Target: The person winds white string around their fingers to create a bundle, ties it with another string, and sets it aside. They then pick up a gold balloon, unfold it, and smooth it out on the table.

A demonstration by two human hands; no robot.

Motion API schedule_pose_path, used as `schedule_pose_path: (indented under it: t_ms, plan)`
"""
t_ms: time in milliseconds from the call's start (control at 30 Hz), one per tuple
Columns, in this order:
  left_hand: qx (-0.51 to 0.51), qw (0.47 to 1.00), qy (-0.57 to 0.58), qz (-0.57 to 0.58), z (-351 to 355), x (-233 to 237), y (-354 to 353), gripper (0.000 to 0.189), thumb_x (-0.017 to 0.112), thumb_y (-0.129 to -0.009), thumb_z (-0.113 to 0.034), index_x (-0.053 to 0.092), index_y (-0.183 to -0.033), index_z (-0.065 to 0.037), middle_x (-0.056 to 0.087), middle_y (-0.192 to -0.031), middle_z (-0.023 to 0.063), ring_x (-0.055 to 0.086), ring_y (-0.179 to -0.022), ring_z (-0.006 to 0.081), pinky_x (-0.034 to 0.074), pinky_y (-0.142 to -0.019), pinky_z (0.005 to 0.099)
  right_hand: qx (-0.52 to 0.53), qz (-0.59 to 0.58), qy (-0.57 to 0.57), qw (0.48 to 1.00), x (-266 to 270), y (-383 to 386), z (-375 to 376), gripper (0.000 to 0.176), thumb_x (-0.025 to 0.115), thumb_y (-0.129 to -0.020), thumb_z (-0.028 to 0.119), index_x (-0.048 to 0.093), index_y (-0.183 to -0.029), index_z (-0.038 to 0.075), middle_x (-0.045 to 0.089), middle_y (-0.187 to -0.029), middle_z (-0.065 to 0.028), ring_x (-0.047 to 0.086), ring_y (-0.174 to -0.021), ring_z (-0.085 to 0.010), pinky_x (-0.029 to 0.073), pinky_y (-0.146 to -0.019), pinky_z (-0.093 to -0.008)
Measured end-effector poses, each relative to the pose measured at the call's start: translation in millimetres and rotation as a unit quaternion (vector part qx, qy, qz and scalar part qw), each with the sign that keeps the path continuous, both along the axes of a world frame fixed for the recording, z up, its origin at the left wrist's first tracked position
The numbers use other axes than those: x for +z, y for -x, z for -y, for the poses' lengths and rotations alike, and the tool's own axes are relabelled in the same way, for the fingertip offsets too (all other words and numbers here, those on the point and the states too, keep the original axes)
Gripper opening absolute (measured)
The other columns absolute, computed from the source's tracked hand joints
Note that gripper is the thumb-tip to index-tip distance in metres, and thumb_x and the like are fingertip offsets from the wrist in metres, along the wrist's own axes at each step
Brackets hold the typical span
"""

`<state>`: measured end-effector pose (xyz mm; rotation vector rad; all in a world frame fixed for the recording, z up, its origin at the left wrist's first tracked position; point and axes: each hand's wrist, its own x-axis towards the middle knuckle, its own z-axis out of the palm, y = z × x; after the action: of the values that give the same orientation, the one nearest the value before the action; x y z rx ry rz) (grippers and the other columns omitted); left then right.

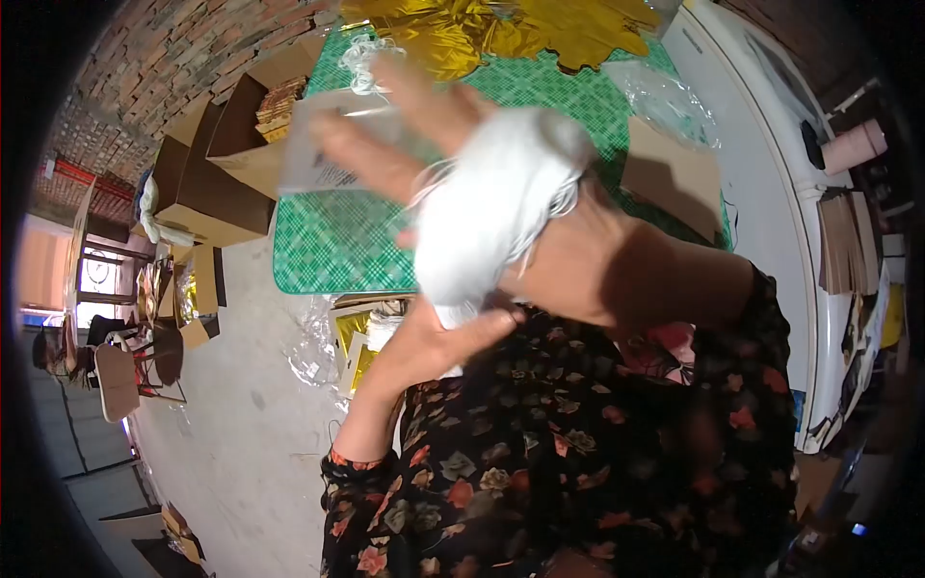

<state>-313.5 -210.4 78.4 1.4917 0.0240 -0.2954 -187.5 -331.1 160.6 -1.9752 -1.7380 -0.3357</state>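
A thick bundle of white cord (501, 193) lies over the palm area of my right hand (588, 255), with thin strands looping at its edges. The right hand's fingers point up and to the left, stretched apart and smeared by motion. Below, my left hand (424, 342) grips the lower end of the bundle, its thumb laid along the near side; its other fingers are mostly hidden behind the cord. Past the right fingertips, a loose tangle of white cord (366, 63) lies on the green checked table (337, 246).
Gold foil sheets (453, 39) cover the table's far end. A clear plastic bag (308, 159) lies at left, another bag (665, 101) and a cardboard piece (670, 178) at right. Cardboard boxes (246, 159) stand left of the table; a white appliance (742, 106) borders the right.
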Motion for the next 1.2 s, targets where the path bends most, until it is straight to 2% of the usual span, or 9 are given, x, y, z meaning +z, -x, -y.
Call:
schedule_pose_path:
  t_ms: [67, 167, 267, 433, 567, 667, 767, 1033, 1200]
  plan:
    - [0.095, 0.964, -0.227, 0.096, -2, 1, 1, 0.053, 0.073, -0.084, -0.015, 0.05, -0.128, 0.002, 0.051, -0.134, 0.0228, 0.057, -0.113, 0.0294, 0.046, -0.094, 0.0373, -0.009, -0.141, 0.06, 0.988, -8, -5, 14, 0.08, 0.07, -0.077, 0.016, 0.035, -0.148, 0.006, 0.044, -0.143, -0.025, 0.059, -0.11, -0.0356, 0.054, -0.087, -0.0411]
    - [0.101, 0.811, -0.491, 0.302, -1, -23, 3, 0.092, 0.079, -0.073, -0.01, 0.027, -0.149, 0.003, 0.004, -0.161, 0.0244, 0.023, -0.145, 0.0368, 0.032, -0.111, 0.0402, 0.087, -0.057, 0.038, 0.994, -49, -15, 38, 0.066, 0.065, -0.082, 0.014, 0.04, -0.143, 0.003, 0.06, -0.117, -0.0213, 0.065, -0.096, -0.0333, 0.057, -0.079, -0.0418]
    - [0.094, 0.876, -0.398, 0.257, 1, -24, 9, 0.093, 0.077, -0.072, -0.005, 0.026, -0.149, 0.003, 0.01, -0.16, 0.0251, 0.024, -0.145, 0.0385, 0.033, -0.111, 0.0396, 0.21, -0.248, -0.023, 0.945, -85, -21, 68, 0.05, 0.056, -0.094, 0.017, 0.042, -0.14, 0.002, 0.064, -0.105, -0.0185, 0.068, -0.087, -0.0296, 0.057, -0.076, -0.0414]
    - [-0.071, 0.887, -0.4, 0.22, 2, -18, 18, 0.088, 0.079, -0.07, -0.011, 0.031, -0.143, -0.001, 0.021, -0.151, 0.0204, 0.04, -0.131, 0.0387, 0.04, -0.104, 0.0424, 0.123, -0.829, 0.227, 0.496, -160, -2, 72, 0.039, 0.045, -0.105, 0.027, 0.046, -0.137, 0.004, 0.061, -0.112, -0.0101, 0.061, -0.099, -0.0163, 0.049, -0.09, -0.0347]
    - [-0.131, 0.928, -0.285, 0.202, -3, -19, 19, 0.044, 0.081, -0.076, -0.041, 0.067, -0.097, -0.005, 0.067, -0.091, 0.0115, 0.065, -0.087, 0.0331, 0.051, -0.079, 0.0409, 0.137, -0.847, 0.109, 0.503, -168, 32, 72, 0.036, 0.047, -0.104, 0.037, 0.053, -0.128, 0.012, 0.059, -0.114, 0.0002, 0.057, -0.098, -0.0088, 0.046, -0.074, -0.028]
    - [-0.185, 0.918, -0.305, 0.175, -14, -6, 23, 0.055, 0.078, -0.076, -0.046, 0.063, -0.111, -0.006, 0.066, -0.097, 0.0172, 0.064, -0.09, 0.0365, 0.052, -0.078, 0.0428, 0.034, -0.909, 0.161, 0.383, -151, 52, 71, 0.038, 0.048, -0.103, 0.041, 0.052, -0.128, 0.013, 0.055, -0.121, 0.0011, 0.052, -0.104, -0.007, 0.048, -0.088, -0.0288]
    - [-0.116, 0.926, -0.328, 0.149, -13, 5, 29, 0.048, 0.08, -0.077, -0.036, 0.064, -0.108, -0.003, 0.066, -0.094, 0.0157, 0.065, -0.084, 0.0347, 0.052, -0.072, 0.0392, 0.179, -0.951, 0.035, 0.251, -203, 63, 50, 0.049, 0.052, -0.098, 0.051, 0.052, -0.126, 0.011, 0.057, -0.12, 0.0005, 0.056, -0.105, -0.0086, 0.05, -0.086, -0.0304]
    - [-0.001, 0.89, -0.382, 0.249, 2, 3, 36, 0.036, 0.08, -0.078, -0.016, 0.064, -0.106, -0.001, 0.066, -0.095, 0.0162, 0.064, -0.082, 0.0363, 0.052, -0.072, 0.0418, 0.199, -0.948, -0.072, 0.236, -189, 64, 38, 0.056, 0.056, -0.095, 0.052, 0.051, -0.129, 0.007, 0.061, -0.121, -0.0043, 0.059, -0.11, -0.0161, 0.047, -0.099, -0.0364]
    - [-0.069, 0.976, -0.2, 0.051, 0, -23, 61, 0.03, 0.075, -0.085, -0.018, 0.063, -0.106, 0.001, 0.065, -0.079, 0.0125, 0.061, -0.068, 0.0254, 0.049, -0.065, 0.0349, 0.226, -0.929, -0.069, 0.284, -184, 69, 37, 0.085, 0.053, -0.091, 0.062, 0.034, -0.144, -0.001, 0.051, -0.139, -0.0181, 0.049, -0.13, -0.0289, 0.039, -0.11, -0.0437]
